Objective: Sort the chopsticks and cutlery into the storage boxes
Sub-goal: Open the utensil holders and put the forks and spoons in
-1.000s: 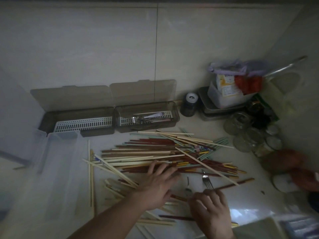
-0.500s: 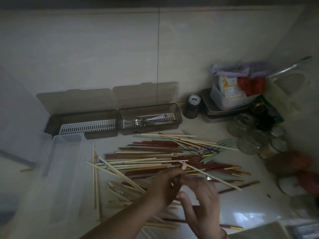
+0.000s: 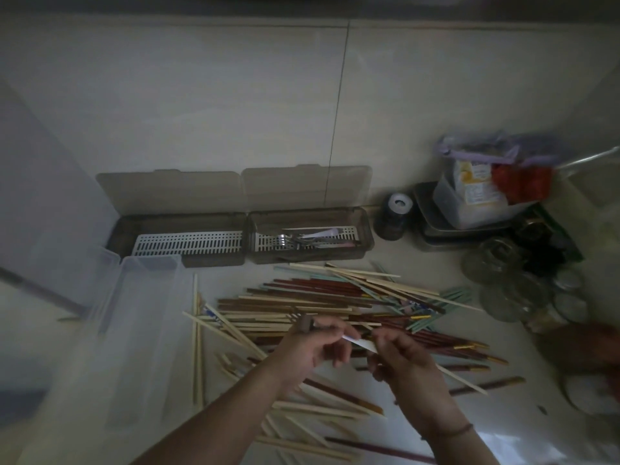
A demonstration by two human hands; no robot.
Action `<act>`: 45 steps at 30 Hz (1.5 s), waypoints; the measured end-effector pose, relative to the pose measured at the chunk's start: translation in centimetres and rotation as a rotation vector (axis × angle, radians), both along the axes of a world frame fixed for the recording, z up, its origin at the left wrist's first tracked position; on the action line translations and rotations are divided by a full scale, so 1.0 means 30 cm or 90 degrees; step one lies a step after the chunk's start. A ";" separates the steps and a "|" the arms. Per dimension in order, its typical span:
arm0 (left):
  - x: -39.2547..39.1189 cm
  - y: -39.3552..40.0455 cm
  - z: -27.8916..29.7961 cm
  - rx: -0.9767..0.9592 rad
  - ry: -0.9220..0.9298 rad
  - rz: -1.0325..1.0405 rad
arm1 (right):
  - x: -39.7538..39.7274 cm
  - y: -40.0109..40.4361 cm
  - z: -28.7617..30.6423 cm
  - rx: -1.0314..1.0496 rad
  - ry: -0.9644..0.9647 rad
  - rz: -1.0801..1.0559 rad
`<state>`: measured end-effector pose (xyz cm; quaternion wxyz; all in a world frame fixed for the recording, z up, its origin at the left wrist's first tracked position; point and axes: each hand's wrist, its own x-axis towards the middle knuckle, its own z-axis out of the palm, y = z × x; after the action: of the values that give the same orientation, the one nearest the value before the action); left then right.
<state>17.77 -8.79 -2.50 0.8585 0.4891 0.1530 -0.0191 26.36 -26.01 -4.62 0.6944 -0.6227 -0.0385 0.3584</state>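
A big pile of wooden, red-brown and green chopsticks (image 3: 335, 307) lies spread over the counter. Above it I hold a small fork (image 3: 352, 340) with a pale handle between both hands. My left hand (image 3: 312, 354) pinches it near the head, and my right hand (image 3: 402, 360) pinches the handle end. Against the wall stand two dark storage boxes with their lids up. The left box (image 3: 181, 226) shows only its white grid. The right box (image 3: 364, 229) holds several pieces of metal cutlery.
A clear plastic container (image 3: 144, 330) stands at the left, next to the pile. A dark bottle (image 3: 394, 216), a metal tray (image 3: 432, 229) stacked with a plastic tub, and glass jars (image 3: 503, 286) crowd the right corner. The tiled wall is close behind the boxes.
Both hands were low on the pile, the right one by the fork lying there. They came together and lifted, and the fork is now held between them.
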 end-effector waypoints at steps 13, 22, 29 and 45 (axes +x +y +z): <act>0.067 0.286 -0.074 1.062 0.349 0.007 | 0.472 0.356 0.097 -0.279 -0.476 0.021; 0.059 0.333 -0.100 1.075 0.412 -0.057 | 0.560 0.518 0.016 -0.450 -0.526 0.202; 0.049 0.299 -0.093 1.112 0.358 -0.036 | 0.499 0.256 0.084 -0.381 -0.511 -0.013; -0.065 -0.107 -0.212 1.223 -0.143 -0.315 | -0.040 -0.241 -0.075 -0.791 -0.545 0.054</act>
<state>15.82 -12.01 -8.85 0.0797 0.9930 -0.0846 -0.0193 25.16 -33.24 -6.88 0.1254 -0.9826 -0.1195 0.0673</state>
